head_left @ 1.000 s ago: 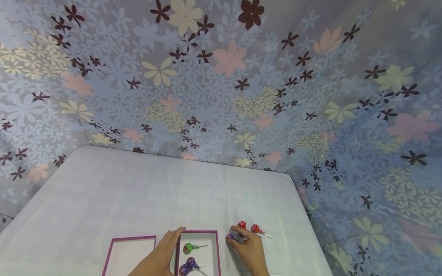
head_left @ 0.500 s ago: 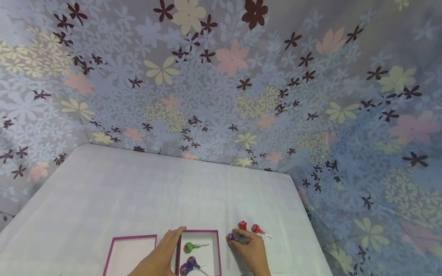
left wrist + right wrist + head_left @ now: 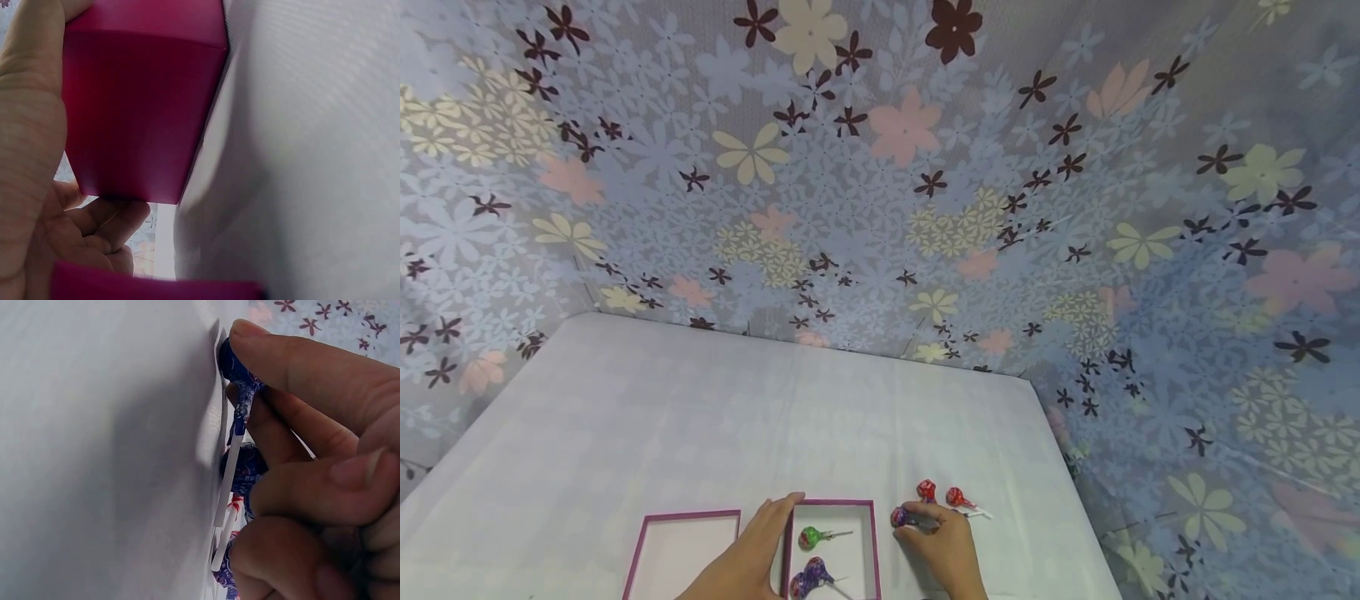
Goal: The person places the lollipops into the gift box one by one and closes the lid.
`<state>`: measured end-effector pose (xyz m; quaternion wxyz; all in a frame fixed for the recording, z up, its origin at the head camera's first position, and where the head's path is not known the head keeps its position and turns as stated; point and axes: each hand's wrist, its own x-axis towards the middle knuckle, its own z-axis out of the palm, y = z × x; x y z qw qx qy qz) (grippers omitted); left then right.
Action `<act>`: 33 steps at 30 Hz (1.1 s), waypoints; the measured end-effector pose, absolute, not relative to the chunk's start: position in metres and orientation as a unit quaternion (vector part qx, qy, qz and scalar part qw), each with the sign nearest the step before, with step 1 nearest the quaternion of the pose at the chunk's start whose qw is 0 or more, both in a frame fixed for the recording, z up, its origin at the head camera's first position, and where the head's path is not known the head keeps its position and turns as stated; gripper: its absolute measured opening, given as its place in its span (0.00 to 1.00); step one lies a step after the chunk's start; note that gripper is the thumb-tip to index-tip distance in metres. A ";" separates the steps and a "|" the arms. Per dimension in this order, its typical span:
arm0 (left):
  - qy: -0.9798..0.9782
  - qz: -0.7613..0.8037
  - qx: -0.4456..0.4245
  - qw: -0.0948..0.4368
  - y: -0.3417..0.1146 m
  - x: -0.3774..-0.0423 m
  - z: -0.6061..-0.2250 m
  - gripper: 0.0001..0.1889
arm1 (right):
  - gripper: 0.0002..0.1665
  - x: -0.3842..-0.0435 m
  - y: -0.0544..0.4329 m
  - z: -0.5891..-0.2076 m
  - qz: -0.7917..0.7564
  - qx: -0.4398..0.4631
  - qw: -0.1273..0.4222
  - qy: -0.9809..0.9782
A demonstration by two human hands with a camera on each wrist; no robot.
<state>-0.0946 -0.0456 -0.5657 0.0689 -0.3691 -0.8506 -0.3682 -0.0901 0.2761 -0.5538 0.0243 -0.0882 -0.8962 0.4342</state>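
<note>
My left hand [image 3: 747, 550] grips the left side of a magenta-rimmed box [image 3: 876, 554]. In the left wrist view, the thumb lies along the magenta box wall [image 3: 137, 112] and the fingers bend at its far end. Inside lie a green lollipop [image 3: 808, 538] and two purple-blue lollipops [image 3: 816, 570]. Right of the box, my right hand [image 3: 949, 546] pinches a blue-wrapped lollipop [image 3: 899, 517] by its head between thumb and index finger. The right wrist view shows this lollipop [image 3: 237, 372] against the white cloth, its white stick [image 3: 229, 478] pointing toward the curled lower fingers.
Two red lollipops [image 3: 927, 489] lie just beyond my right hand. More blue lollipops [image 3: 245, 465] sit behind the fingers, partly hidden. A second magenta-rimmed tray or lid [image 3: 692, 516] stands left of my left hand. A flowered curtain [image 3: 850, 208] hangs behind the white-covered table [image 3: 737, 417].
The right index finger has come down from near the red lollipop onto the blue one, uncovering more of the red one. The left hand and box hold their place.
</note>
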 end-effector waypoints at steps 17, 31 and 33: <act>-0.854 -0.367 -0.363 0.065 -0.045 -0.094 -0.568 0.67 | 0.17 -0.092 0.276 -0.553 0.424 -0.107 0.019 -0.899; -0.845 -0.369 -0.379 0.078 -0.045 -0.095 -0.568 0.66 | 0.17 -0.089 0.273 -0.548 0.419 -0.089 0.036 -0.903; -0.849 -0.382 -0.363 0.041 -0.046 -0.093 -0.563 0.67 | 0.17 -0.089 0.272 -0.545 0.417 -0.080 0.040 -0.904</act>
